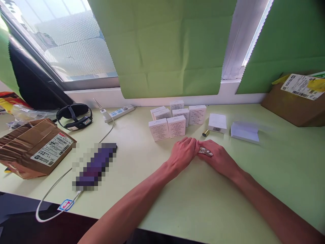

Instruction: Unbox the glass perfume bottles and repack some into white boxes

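My two hands meet over the middle of the table. The right hand (217,157) is closed around a small shiny, silvery packet (205,151), part of which shows between thumb and fingers. My left hand (183,152) is curled with its fingertips at the packet's left end; what its fingers pinch there is hidden. Just beyond the hands lies a small gold cylinder (206,133) on its side. Several small white printed boxes (177,126) stand behind it to the left. A white box with a barcode (217,122) lies flat, and an open white box (245,132) lies farther right.
On the left are a torn brown carton (38,149), a black headset (74,117), a power strip (119,114) and a blurred-out phone-like object (98,166) with a white cable (52,189). A large brown carton (291,101) stands at the back right.
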`<state>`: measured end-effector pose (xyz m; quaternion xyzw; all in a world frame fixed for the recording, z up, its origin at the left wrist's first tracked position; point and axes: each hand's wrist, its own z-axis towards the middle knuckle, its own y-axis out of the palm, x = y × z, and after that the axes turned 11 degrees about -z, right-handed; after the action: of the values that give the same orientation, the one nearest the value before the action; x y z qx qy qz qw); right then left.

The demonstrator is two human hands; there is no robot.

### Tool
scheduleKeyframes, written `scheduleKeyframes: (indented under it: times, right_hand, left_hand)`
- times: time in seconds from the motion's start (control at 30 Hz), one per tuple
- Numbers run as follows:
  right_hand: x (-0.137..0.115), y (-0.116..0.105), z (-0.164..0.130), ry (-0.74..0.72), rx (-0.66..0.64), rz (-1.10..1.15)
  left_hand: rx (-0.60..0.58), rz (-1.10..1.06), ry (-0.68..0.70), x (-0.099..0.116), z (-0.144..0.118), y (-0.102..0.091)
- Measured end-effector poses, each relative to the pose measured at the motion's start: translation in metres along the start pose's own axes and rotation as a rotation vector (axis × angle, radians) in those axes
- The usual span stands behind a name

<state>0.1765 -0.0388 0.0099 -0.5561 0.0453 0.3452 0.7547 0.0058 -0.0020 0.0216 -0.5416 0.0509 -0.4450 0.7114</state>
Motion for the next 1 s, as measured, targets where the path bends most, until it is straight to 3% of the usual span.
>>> scheduleKeyframes:
  times: [0.17,0.37,0.5,0.63,0.83,0.9,1.0]
  right_hand:
    - [0.001,0.0,0.001,-0.016,-0.005,-0.033]
    - [0.006,-0.007,-0.003,0.074,0.007,0.034]
    - [0.007,-0.005,-0.003,0.096,-0.01,0.031]
    - [0.005,-0.003,-0.001,0.066,0.006,0.005]
    - [0.004,-0.002,0.0,-0.032,0.008,-0.023]
    - [0.007,-0.003,-0.001,0.02,0.029,-0.034]
    - [0.02,-0.005,-0.002,0.259,0.095,-0.003]
  left_hand:
    - [0.012,-0.105,-0.134,0.0,-0.002,-0.001]
    - [-0.131,-0.224,0.16,-0.01,-0.006,-0.012]
    - [-0.144,-0.067,0.195,-0.013,-0.004,-0.014]
    - [-0.105,0.007,0.126,-0.008,-0.001,-0.008]
    - [-0.043,-0.114,-0.038,-0.001,0.0,-0.003]
    - [0.055,-0.186,-0.113,-0.004,0.0,-0.008]
    - [0.158,-0.354,-0.218,-0.013,0.0,-0.016]
